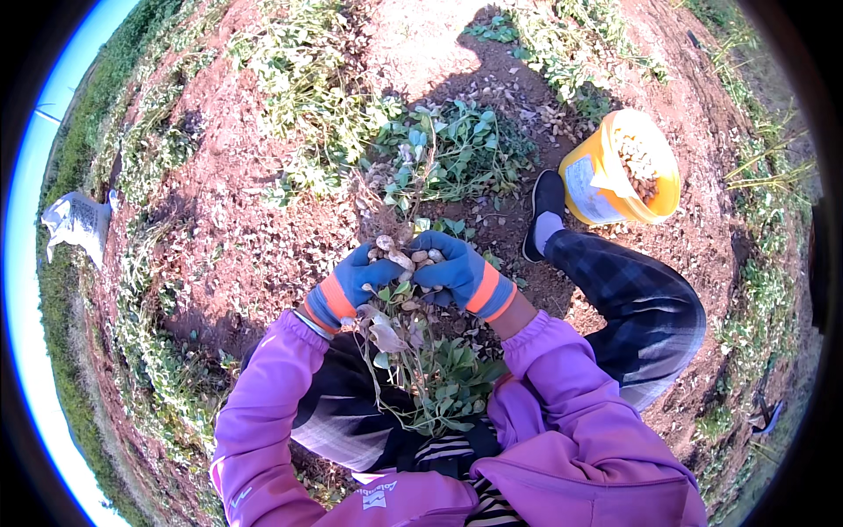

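Both my hands wear blue gloves with orange-striped cuffs and meet in front of me. My left hand and my right hand are closed round a cluster of peanuts, pale pods bunched between the fingers. From the cluster the leafy peanut plant hangs down toward my lap, its leaves green with some dried ones. Thin brownish roots rise above the pods. How each fingertip grips the pods is partly hidden.
A yellow bucket holding peanuts stands at the right, beside my shoe. Pulled peanut plants lie ahead on reddish soil, with more in a row to the left. A white sack sits at the far left.
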